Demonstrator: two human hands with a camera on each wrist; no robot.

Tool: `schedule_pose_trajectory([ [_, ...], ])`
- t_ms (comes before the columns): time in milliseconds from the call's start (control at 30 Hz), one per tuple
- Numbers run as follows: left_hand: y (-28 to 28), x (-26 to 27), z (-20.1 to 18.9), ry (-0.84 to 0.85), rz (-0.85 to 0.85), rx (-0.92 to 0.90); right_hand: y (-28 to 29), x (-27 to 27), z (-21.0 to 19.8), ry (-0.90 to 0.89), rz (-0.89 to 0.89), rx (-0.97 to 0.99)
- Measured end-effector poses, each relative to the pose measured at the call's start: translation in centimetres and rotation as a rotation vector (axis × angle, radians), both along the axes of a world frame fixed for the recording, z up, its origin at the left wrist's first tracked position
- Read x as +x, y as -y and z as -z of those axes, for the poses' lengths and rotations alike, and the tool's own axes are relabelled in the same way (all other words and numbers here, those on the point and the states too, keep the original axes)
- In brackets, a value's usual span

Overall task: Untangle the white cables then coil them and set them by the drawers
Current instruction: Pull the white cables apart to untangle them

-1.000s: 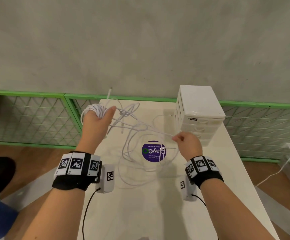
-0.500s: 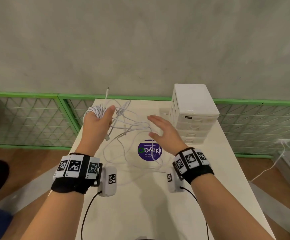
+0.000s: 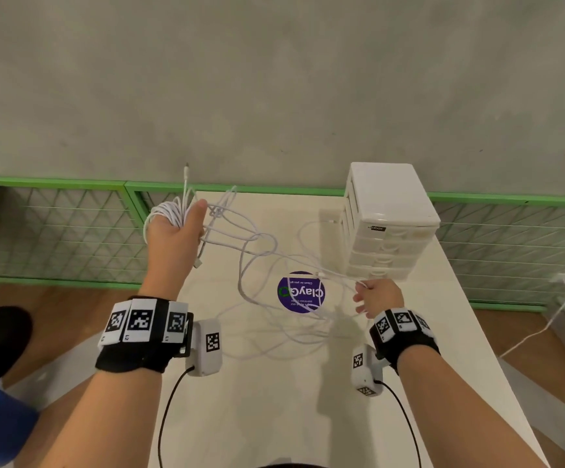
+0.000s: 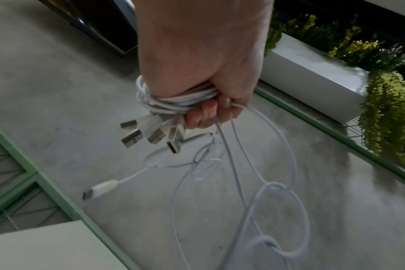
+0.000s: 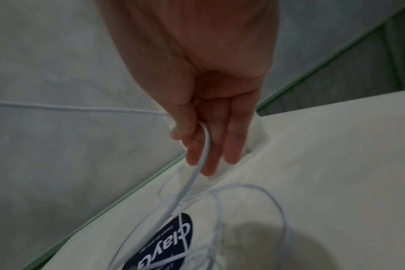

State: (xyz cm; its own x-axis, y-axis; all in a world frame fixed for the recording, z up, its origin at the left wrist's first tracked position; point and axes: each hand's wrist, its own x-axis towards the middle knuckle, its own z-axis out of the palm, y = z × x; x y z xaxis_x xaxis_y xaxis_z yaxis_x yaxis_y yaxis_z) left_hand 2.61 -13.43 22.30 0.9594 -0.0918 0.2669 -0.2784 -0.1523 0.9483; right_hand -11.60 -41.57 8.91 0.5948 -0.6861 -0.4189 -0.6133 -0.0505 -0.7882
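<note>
Our left hand [image 3: 173, 231] is raised over the far left part of the table [image 3: 274, 417], fingers curled tight round a bundle of white cables [image 3: 169, 212] wound about the hand. In the left wrist view several flat metal plugs [image 4: 148, 133] stick out below the fingers [image 4: 201, 115], and loose strands hang down from the fist in knotted loops. One thin connector end [image 3: 186, 170] stands up above the bundle.

Our right hand [image 3: 377, 297] is lower and nearer to us, just in front of the white drawers [image 3: 389, 221]. Thumb and forefinger pinch a single strand [image 5: 204, 146], while the other fingers [image 5: 234, 142] lie fairly straight and point downward. From the pinch one length runs taut across toward our left hand, and another drops to the loops on the table.

Between our hands the tangle [image 3: 257, 251] stretches partly in the air and partly on the tabletop, with wide loops lying over and around a round purple sticker [image 3: 301, 292]. One more strand curls on the table beside the drawers' left side.

The drawers stand at the far right part of the table, against a green-framed mesh fence [image 3: 55, 228] and a grey wall [image 3: 274, 79]. Each wrist carries a black band with square printed markers [image 3: 142, 320] and a small white camera unit [image 3: 207, 346] with a black lead.
</note>
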Motion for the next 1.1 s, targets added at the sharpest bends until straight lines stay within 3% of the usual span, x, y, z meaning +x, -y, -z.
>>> schedule_pose_trajectory([
  [67,0.4,0.0,0.3,0.001,0.019,-0.002,0.9,-0.8,0.1,-0.140,-0.016,-0.057],
  [167,1.3,-0.3,0.2,0.018,0.046,-0.002,0.4,-1.2,-2.3,-0.399,-0.264,-0.341],
  [267,3.2,-0.9,-0.4,0.061,0.087,0.028,-2.4,0.2,-7.4,-0.035,-0.445,-0.272],
  [367,4.9,-1.2,-1.3,0.057,0.102,0.031,-4.7,2.1,-12.1,0.234,-0.460,-0.437],
  [467,5.7,-1.3,-2.2,0.109,0.140,0.038,-5.8,3.1,-14.5,0.305,-0.512,-0.591],
  [567,6.1,-1.5,-2.7,0.135,0.157,0.052,-6.5,3.4,-14.4,0.319,-0.652,-0.510],
  [667,5.9,-1.5,-2.6,0.136,0.134,0.063,-6.5,3.2,-13.2,0.350,-0.675,-0.410],
  [733,5.2,-1.1,-2.4,0.105,0.098,0.038,-6.1,2.6,-12.5,0.389,-0.623,-0.313],
  [867,2.9,0.3,-1.9,0.056,0.016,-0.018,-3.6,1.5,-10.0,0.576,-0.237,-0.162],
  [1100,0.5,1.9,-1.8,0.097,-0.155,-0.013,1.1,-1.4,-2.2,0.392,0.369,0.020],
])
